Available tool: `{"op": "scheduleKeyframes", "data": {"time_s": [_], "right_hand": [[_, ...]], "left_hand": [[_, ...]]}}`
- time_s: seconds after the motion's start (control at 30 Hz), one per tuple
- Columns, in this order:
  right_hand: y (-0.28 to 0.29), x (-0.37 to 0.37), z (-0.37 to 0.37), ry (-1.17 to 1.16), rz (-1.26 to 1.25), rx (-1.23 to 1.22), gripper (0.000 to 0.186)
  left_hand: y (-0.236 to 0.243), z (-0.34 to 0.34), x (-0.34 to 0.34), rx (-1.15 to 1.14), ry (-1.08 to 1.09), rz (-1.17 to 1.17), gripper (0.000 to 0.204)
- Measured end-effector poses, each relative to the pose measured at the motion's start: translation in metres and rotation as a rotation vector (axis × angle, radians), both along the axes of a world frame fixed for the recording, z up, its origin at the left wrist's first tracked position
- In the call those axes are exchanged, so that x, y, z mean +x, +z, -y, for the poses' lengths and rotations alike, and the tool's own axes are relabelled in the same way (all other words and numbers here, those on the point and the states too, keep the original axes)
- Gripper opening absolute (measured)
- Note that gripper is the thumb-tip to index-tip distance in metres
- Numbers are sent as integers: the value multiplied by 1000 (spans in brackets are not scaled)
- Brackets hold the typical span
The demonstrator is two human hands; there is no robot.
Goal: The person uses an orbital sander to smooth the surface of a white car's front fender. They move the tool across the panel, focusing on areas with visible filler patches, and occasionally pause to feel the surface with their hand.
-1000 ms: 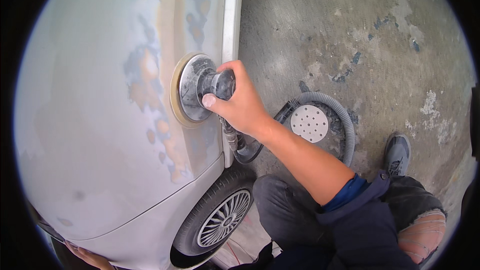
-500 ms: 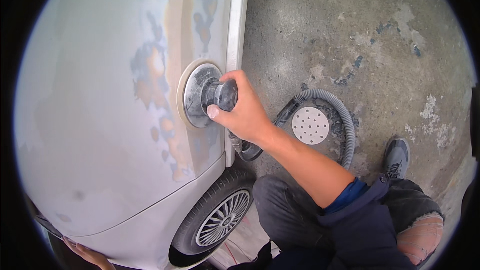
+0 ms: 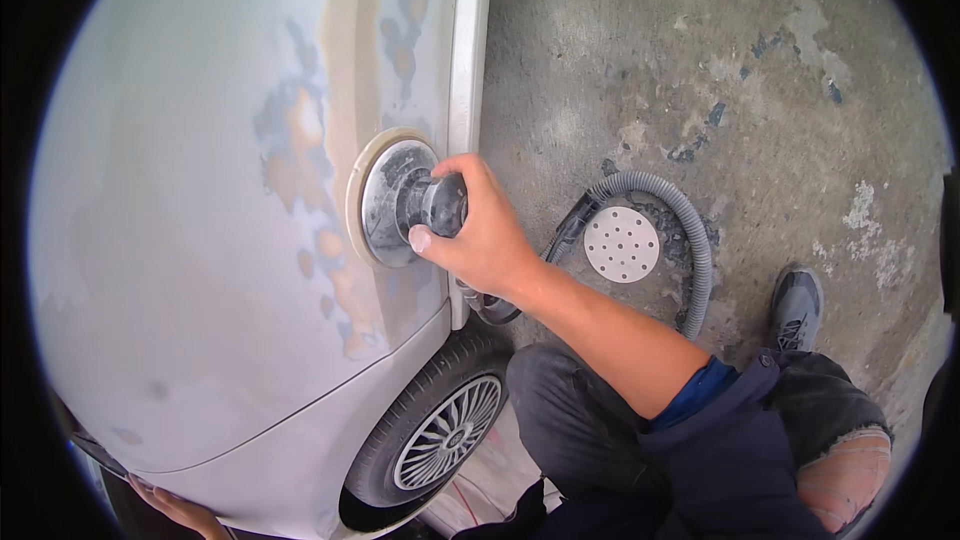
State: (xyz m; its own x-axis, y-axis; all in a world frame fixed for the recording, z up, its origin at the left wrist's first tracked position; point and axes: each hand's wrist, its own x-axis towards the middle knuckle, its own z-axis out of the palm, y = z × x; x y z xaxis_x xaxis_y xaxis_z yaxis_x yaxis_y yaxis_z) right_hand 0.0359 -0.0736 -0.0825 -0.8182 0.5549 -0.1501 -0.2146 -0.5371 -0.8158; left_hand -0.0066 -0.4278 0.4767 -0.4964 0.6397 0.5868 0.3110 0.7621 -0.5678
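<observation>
My right hand (image 3: 487,238) is wrapped round the black knob of a round sander (image 3: 388,208). Its wide metal head and pale pad rest against the car door panel (image 3: 190,240), over a beige band of filler. Around the pad the silver-grey paint is worn through in patches of blue-grey and tan. At the lower left edge, my left hand (image 3: 178,510) lies against the car's edge with fingers stretched out, partly cut off by the picture's rim. Nothing shows in it.
A grey ribbed hose (image 3: 700,250) curls on the concrete floor (image 3: 600,50) from below the sander. Inside its loop lies a white perforated sanding disc (image 3: 622,245). The car wheel (image 3: 455,440) is beside my bent knee (image 3: 560,400); my shoe (image 3: 797,305) is at right.
The sander and my right hand have shifted slightly left and down along the panel, with the pad still against it. My left hand looks unmoved.
</observation>
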Motion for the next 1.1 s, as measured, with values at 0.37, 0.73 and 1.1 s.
{"op": "scheduleKeyframes", "data": {"time_s": [0.37, 0.73, 1.1], "right_hand": [[-5, -13, -16, -61, 86, 8, 59], [-8, -16, -11, -50, 75, -8, 59], [-1, -46, -53, -184, 61, 48, 57]], "left_hand": [[-5, 1, -1, 65, 6, 20, 69], [-10, -4, 2, 54, 17, 12, 68], [-7, -2, 3, 113, -7, 59, 65]]}}
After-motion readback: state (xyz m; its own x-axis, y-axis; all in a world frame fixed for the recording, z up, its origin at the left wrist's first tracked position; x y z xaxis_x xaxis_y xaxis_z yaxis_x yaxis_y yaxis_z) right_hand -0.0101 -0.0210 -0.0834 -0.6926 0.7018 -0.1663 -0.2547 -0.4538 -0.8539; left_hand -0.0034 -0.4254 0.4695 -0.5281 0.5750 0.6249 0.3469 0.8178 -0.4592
